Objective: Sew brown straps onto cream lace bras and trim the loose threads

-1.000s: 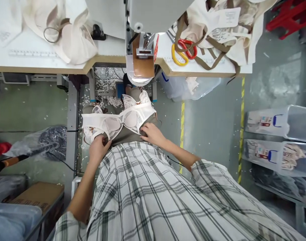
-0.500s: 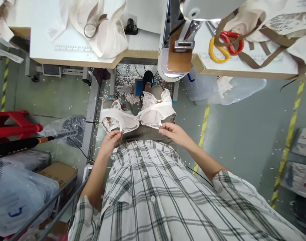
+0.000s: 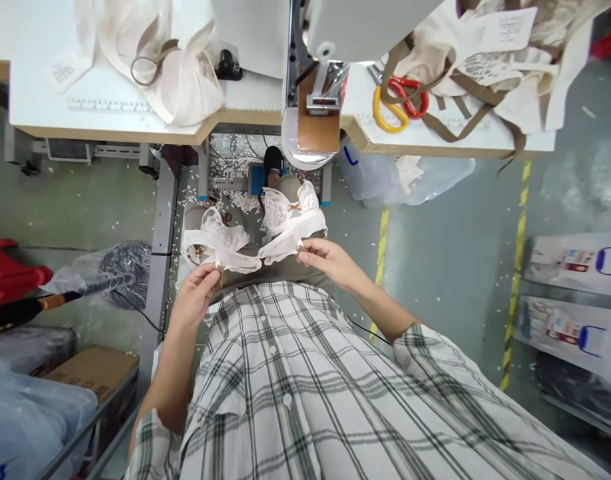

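Observation:
A white bra is stretched between my two hands over my lap, its two halves meeting low in the middle. My left hand pinches the bra's left end between thumb and fingers. At the right end, my right hand grips a small part of it near a brown strap tip. Beyond the hands, white lace with a small brown bow lies across my right knee, and more lace lies over the left. Whether the lace belongs to the held bra, I cannot tell.
Above my lap juts a sewing machine between white worktable sections. White bras with brown straps and red-and-yellow-handled scissors lie on the right section; another white garment lies left. A clear plastic bin stands on the floor.
The view has shifted, so most things sit further left. Both hands keep hold of the bra, whose lower edge has tilted and now looks flatter.

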Tool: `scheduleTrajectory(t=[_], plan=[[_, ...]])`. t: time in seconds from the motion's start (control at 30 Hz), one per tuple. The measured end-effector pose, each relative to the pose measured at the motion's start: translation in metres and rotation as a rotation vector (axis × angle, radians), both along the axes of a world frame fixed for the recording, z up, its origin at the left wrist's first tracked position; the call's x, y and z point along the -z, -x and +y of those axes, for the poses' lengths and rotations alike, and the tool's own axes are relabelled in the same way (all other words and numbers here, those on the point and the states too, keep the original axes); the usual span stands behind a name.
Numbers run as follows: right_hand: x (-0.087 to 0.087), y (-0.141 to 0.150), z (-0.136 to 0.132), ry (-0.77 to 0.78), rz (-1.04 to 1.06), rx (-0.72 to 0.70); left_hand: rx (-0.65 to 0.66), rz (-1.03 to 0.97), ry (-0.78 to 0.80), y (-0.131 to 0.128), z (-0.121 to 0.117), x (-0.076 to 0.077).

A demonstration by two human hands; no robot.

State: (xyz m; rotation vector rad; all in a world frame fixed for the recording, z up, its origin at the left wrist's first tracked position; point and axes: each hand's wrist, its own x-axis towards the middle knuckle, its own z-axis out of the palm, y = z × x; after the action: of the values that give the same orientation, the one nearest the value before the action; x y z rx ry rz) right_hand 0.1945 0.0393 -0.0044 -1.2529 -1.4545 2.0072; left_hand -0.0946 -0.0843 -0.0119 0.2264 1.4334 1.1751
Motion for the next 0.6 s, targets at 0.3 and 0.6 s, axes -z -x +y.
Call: scheduleTrajectory(t=[0.3, 0.6], plan=[[0.007, -0.011, 0.002, -0.038, -0.036, -0.024, 0.1, 0.173, 0.006, -0.004, 0.002, -0.006], [-0.005, -0.031, 0.013, -0.093, -0.072, -0.03, 0.387, 0.82, 0.028, 0.027, -0.009, -0.028]])
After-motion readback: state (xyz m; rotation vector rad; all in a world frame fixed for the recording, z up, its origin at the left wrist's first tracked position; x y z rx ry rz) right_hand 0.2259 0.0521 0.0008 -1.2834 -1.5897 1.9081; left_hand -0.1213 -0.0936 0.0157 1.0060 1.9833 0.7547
